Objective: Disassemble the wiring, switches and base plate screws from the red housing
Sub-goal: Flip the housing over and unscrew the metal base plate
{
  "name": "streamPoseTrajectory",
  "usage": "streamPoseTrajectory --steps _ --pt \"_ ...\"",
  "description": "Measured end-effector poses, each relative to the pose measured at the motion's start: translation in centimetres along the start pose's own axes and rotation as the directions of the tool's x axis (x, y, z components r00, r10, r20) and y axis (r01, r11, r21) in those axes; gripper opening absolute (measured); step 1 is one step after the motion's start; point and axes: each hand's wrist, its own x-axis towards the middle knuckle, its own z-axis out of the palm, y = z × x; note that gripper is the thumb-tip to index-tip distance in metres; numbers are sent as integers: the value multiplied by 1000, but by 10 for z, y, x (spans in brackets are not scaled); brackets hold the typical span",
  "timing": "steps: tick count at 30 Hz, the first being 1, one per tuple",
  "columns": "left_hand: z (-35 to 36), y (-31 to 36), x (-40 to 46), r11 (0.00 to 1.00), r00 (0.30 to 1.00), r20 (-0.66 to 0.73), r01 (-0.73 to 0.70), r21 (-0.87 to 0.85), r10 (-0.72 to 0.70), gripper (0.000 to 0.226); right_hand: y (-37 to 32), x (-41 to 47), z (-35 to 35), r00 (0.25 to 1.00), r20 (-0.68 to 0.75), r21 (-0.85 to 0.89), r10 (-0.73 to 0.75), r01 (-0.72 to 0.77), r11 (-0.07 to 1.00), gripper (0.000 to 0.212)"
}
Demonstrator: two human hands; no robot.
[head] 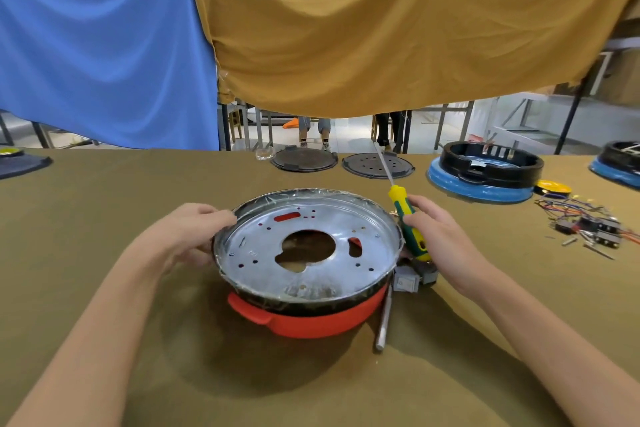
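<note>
Gripping the rigid, light-looking red housing [311, 319] by its far-left rim, the left hand [194, 232] curls fingers round it while the right hand [440, 236] clasps a screwdriver [408, 222] beside it

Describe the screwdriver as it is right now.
The screwdriver has a yellow and green handle and a slim metal shaft. The right hand grips the handle, beside the right rim of the red housing. It tilts with the shaft pointing up and away toward the far dark round plates; its tip touches nothing visible.

Olive-cloth table [138, 340] — red housing [311, 322], wires [585, 218], two lids [304, 159].
</note>
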Motion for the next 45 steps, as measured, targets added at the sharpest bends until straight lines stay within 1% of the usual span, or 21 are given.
streamPoseTrajectory --steps 2,4,6,8,9,11,14,16,19,21,23,26,29,31,32,36,38,42,45 --pt "8 2 2 993 998 -40 -58 -105 54 12 -6 0 -6 999 9 -55 -31 31 998 33" --pt "14 3 2 971 998 -16 -57 -233 55 27 -14 1 -14 998 24 -61 -59 61 996 36" --pt "15 4 1 932 999 5 -45 -360 50 42 -22 5 -22 997 28 -36 -69 70 997 31" --pt "15 6 0 894 998 -11 -66 -444 69 48 -29 11 -28 995 -15 -56 -94 93 994 22" --pt "15 6 -1 880 996 -31 -86 -467 81 48 -32 15 -30 993 -47 -60 -108 106 993 21" --pt "16 7 -1 859 993 -76 -121 -498 95 49 -39 23 -30 985 -104 -8 -135 135 991 27" --pt "15 6 0 847 990 -108 -132 -515 89 49 -52 36 -24 967 -179 124 -181 205 971 23" --pt "13 6 -1 842 988 -126 -141 -521 88 49 -62 44 -19 946 -242 168 -217 261 951 21" --pt "11 6 -1 846 984 -154 -153 -512 85 49 -75 53 -11 904 -320 152 -285 346 926 24" --pt "12 6 0 870 988 -141 -126 -477 66 49 -82 58 -7 874 -357 128 -329 394 910 28" --pt "14 4 1 901 994 -102 -68 -429 26 50 -86 63 -2 842 -396 97 -368 437 894 26" --pt "13 2 0 928 1000 15 23 -372 -19 48 -87 71 4 790 -446 27 -420 481 876 24" --pt "14 2 1 938 997 72 18 -345 8 44 -90 77 9 750 -447 -78 -488 510 856 27" --pt "16 2 5 930 997 67 -13 -367 41 39 -91 82 10 705 -454 -149 -545 543 827 31" --pt "18 1 7 926 997 61 -24 -377 51 43 -91 85 11 694 -447 -177 -565 550 816 33" --pt "22 -4 14 891 997 48 -24 -454 51 64 -84 90 13 690 -382 -241 -615 568 787 32" --pt "21 -5 16 906 997 54 -34 -422 63 66 -82 91 13 690 -346 -278 -636 573 771 31" --pt "19 -1 15 921 983 80 -126 -367 167 71 -86 94 12 667 -288 -335 -688 603 724 31" --pt "20 -1 12 929 978 103 -135 -346 180 73 -85 96 18 668 -262 -333 -697 615 715 31"
